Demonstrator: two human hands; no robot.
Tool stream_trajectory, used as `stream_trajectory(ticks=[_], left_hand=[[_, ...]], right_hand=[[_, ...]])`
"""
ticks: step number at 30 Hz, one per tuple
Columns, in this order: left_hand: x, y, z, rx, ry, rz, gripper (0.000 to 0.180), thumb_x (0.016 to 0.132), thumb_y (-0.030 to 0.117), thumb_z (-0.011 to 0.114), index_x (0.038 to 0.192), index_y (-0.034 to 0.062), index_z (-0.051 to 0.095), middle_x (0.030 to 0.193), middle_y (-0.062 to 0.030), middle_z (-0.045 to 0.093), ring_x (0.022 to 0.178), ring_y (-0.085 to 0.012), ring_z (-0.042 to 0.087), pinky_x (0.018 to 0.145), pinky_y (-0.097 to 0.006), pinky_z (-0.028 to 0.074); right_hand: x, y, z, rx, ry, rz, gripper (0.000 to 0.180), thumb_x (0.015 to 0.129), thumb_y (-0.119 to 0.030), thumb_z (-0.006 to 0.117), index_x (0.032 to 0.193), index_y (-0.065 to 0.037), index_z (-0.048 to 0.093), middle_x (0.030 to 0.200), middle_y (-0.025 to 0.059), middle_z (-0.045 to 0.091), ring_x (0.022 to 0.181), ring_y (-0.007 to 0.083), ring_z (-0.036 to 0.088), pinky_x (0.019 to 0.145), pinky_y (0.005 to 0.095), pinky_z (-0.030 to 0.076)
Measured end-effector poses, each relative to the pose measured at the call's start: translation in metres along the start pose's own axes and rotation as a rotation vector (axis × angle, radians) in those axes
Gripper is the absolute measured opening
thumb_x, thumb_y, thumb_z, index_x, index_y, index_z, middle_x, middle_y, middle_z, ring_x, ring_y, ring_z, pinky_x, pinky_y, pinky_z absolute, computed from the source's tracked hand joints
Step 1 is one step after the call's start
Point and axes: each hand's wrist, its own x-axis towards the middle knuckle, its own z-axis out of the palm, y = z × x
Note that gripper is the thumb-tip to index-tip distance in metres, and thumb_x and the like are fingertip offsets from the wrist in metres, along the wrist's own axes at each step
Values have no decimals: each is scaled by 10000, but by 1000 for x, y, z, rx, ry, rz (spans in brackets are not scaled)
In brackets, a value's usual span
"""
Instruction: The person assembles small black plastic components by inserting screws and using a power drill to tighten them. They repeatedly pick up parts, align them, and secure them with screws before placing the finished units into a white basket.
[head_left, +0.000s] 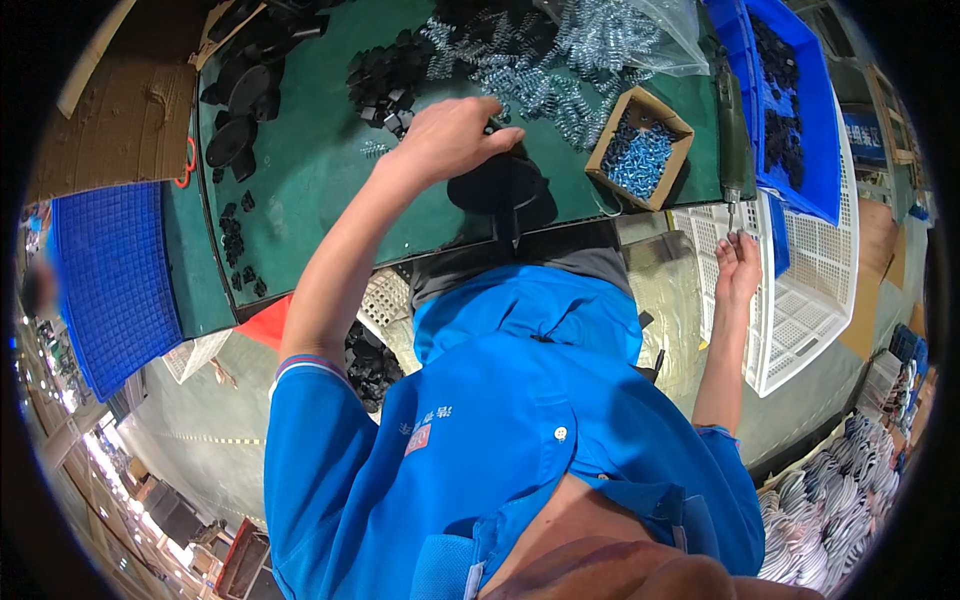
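Observation:
My left hand (450,140) is closed over the top of a black plastic part with a round disc (497,187) at the near edge of the green work table. A narrow piece of the part points toward my body, and my fingers hide its upper end. Past the table's right edge, my right hand (738,265) has its fingers curled together at the tip of a power screwdriver (733,130). Whatever those fingers pinch is too small to make out. Between my hands stands a small cardboard box (668,133) of bluish screws (640,163).
Loose metal springs (560,85) and small black blocks (385,80) lie beyond my left hand. More black disc parts (233,140) and orange-handled scissors (187,163) are at the left. A blue bin (815,150) and white basket (800,340) stand at the right.

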Motion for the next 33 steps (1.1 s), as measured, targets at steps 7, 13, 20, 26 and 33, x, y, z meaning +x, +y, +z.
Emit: stream_trajectory(ticks=[7, 13, 20, 26, 33], left_hand=[[89, 28, 24, 296, 295, 280, 147, 866, 204, 648, 886, 69, 702, 939, -78, 648, 916, -310, 634, 758, -416, 530], [126, 18, 56, 325, -5, 242, 132, 801, 143, 638, 837, 18, 657, 951, -186, 638, 931, -356, 635, 783, -464, 508], [109, 13, 44, 357, 40, 360, 129, 766, 27, 538, 749, 41, 666, 942, -175, 620, 903, -358, 625, 770, -436, 530], [105, 4, 35, 256, 50, 414, 95, 784, 35, 547, 874, 41, 579, 921, -158, 618, 880, -367, 620, 719, -451, 507], [93, -3, 21, -96, 143, 241, 395, 791, 46, 591, 1183, 64, 636, 944, -159, 652, 912, -364, 634, 803, -434, 509]], right_hand=[[2, 10, 18, 115, -59, -10, 143, 942, -85, 562, 1039, 20, 555, 968, 186, 675, 871, 322, 695, 692, 388, 549], [-21, 12, 16, 151, -12, 19, 101, 942, -64, 527, 995, 20, 547, 920, 225, 674, 823, 341, 702, 648, 386, 567], [-37, 11, 16, 99, 16, 15, 84, 935, -66, 548, 960, 11, 570, 905, 201, 679, 765, 296, 695, 638, 364, 572], [-35, 13, 17, 135, -38, -17, 84, 931, -78, 577, 959, 1, 582, 879, 179, 685, 730, 267, 692, 622, 343, 561], [-30, 20, 5, 61, -48, -26, 157, 940, -117, 597, 1016, 19, 583, 921, 203, 688, 718, 269, 687, 619, 345, 556]])
